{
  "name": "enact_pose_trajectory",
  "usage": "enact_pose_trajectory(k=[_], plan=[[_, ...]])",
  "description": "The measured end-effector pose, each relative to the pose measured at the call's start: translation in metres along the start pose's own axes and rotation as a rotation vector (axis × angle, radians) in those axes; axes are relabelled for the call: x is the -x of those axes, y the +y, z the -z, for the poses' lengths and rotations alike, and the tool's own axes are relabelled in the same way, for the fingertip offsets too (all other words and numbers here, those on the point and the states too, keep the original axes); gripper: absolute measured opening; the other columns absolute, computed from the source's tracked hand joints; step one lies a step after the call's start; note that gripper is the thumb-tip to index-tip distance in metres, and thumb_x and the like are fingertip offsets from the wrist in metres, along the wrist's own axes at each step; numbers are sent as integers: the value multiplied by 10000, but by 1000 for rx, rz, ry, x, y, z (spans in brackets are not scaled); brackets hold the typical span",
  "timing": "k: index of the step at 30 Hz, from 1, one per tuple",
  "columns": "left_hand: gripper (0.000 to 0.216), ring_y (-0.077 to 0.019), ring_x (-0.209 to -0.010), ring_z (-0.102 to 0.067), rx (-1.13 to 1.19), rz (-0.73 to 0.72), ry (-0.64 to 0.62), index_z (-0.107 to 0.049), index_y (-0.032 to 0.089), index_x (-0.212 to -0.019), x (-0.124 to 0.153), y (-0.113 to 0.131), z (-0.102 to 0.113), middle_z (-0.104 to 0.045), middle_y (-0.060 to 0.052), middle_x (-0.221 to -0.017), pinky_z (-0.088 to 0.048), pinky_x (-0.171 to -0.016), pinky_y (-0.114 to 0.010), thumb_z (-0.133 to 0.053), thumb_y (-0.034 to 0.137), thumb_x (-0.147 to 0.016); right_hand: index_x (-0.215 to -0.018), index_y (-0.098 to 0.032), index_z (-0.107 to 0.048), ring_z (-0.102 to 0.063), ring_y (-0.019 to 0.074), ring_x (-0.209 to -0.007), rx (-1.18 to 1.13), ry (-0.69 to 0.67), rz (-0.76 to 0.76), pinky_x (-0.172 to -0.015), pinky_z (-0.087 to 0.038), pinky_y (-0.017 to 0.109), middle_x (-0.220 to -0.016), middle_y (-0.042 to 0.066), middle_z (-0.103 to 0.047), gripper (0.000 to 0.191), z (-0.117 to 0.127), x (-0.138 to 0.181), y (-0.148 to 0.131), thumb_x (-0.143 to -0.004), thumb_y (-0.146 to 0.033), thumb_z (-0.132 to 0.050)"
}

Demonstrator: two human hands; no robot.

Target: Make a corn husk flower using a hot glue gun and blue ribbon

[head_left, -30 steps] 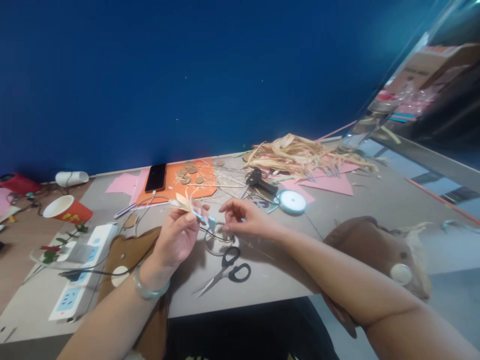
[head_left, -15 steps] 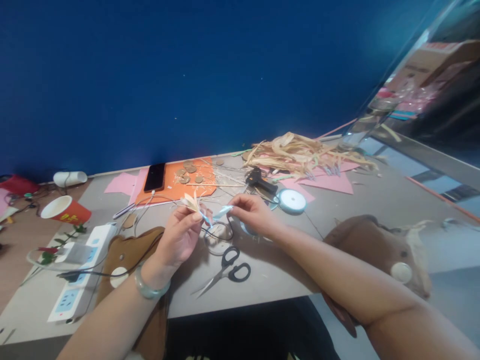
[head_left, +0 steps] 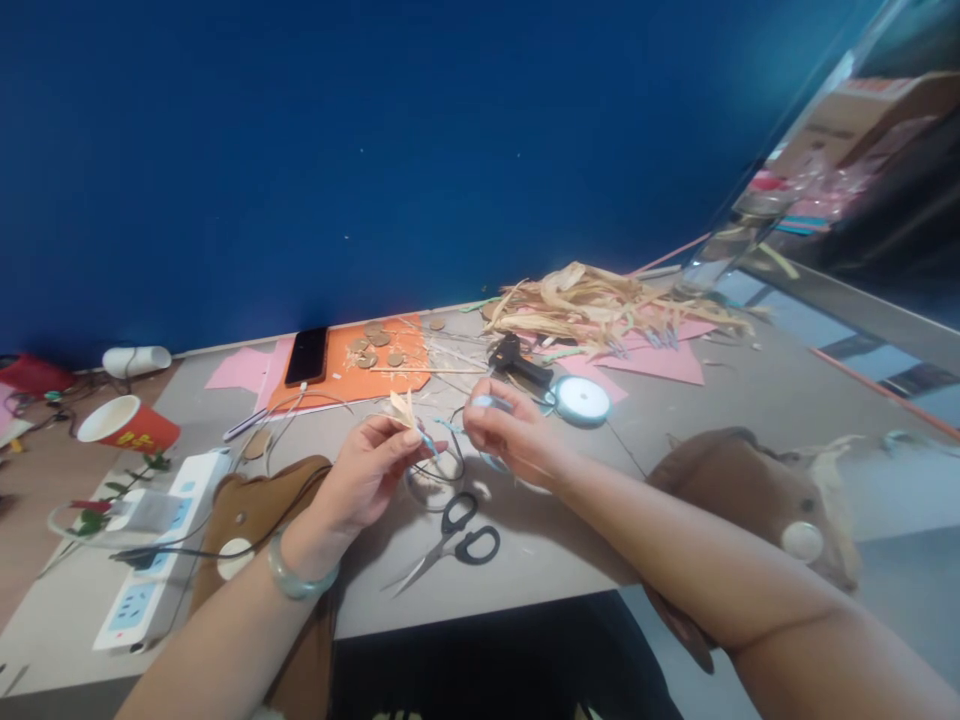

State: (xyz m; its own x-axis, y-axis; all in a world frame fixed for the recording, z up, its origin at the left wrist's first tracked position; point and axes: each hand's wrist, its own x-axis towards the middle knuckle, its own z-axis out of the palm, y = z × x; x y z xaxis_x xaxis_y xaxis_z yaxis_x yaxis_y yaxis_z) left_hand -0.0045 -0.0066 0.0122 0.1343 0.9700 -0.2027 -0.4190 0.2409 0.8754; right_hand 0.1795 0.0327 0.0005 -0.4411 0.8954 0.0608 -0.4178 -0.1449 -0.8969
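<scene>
My left hand (head_left: 375, 458) pinches a small bundle of dried corn husk (head_left: 403, 408), with pale tips sticking up above the thumb. Light blue ribbon (head_left: 429, 444) shows around the lower end of that bundle. A short way to the right, my right hand (head_left: 514, 430) is closed on a piece of the same blue ribbon, partly hidden by the fingers. Below both hands, scissors (head_left: 450, 545) with black handles lie on the table, blades pointing left. Beyond my right hand sits a ribbon spool (head_left: 583, 400) with a white face.
A pile of dried husks (head_left: 592, 305) lies on pink paper at the back. Near it are a black glue gun (head_left: 517, 358), an orange sheet (head_left: 352, 380) with round discs, and a phone (head_left: 307, 356). To the left stand a power strip (head_left: 161, 555) and a tilted paper cup (head_left: 127, 425).
My right hand has turned and drawn slightly right, its fingers now curled over the ribbon. My left hand has tilted the husk bundle more upright and shifted it slightly right.
</scene>
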Motion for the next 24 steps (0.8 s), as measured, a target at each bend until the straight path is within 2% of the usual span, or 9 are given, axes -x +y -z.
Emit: enact_pose_trajectory(k=[7, 11, 15, 18, 21, 24], plan=[[224, -86, -554, -577, -28, -74, 23, -683, 150, -692, -3, -1, 5, -652, 9, -619, -457, -581, -203, -843, 277, -599, -762, -169, -503, -379, 41, -421, 228, -109, -68, -419, -254, 182, -536, -56, -540, 292, -8, 8, 1, -826, -418, -643], [223, -85, -537, -570, -17, -68, 18, -682, 153, -685, -1, -2, 5, -655, 8, -638, -453, -562, -204, -841, 280, -593, -974, -184, -500, -439, 51, -415, 289, -106, -59, -424, -331, 173, -549, -75, -576, 284, -8, 10, 4, -830, -381, -646], [209, -91, -538, -555, -15, -106, -19, -684, 153, -712, 0, -1, 7, -638, 4, -628, -451, -584, -224, -815, 292, -627, -1101, -177, -513, -534, 65, -459, 275, -69, -59, -469, -423, 199, -692, -22, -671, 363, -5, 8, 7, -821, -363, -651], [213, -92, -549, -546, -7, -138, -38, -667, 150, -707, 0, 1, 8, -636, -3, -653, -436, -581, -227, -801, 302, -641, -977, -163, -567, -561, 76, -496, 263, 9, -65, -479, -424, 208, -760, 24, -702, 295, -2, 3, 8, -795, -368, -677], [206, -92, -562, -540, 1, -158, -63, -642, 149, -672, -1, 2, 8, -615, 0, -639, -421, -585, -223, -783, 299, -665, -793, -167, -550, -460, 59, -441, 350, 114, -37, -432, -340, 200, -705, 21, -684, 250, 2, -1, 8, -818, -397, -644], [176, -89, -568, -543, 6, -167, -77, -645, 154, -681, -1, 2, 8, -616, 3, -647, -421, -596, -221, -769, 280, -683, -628, -177, -498, -492, 89, -559, 538, 198, 142, -516, -374, 229, -742, 31, -654, 291, 4, -2, 7, -819, -354, -626]])
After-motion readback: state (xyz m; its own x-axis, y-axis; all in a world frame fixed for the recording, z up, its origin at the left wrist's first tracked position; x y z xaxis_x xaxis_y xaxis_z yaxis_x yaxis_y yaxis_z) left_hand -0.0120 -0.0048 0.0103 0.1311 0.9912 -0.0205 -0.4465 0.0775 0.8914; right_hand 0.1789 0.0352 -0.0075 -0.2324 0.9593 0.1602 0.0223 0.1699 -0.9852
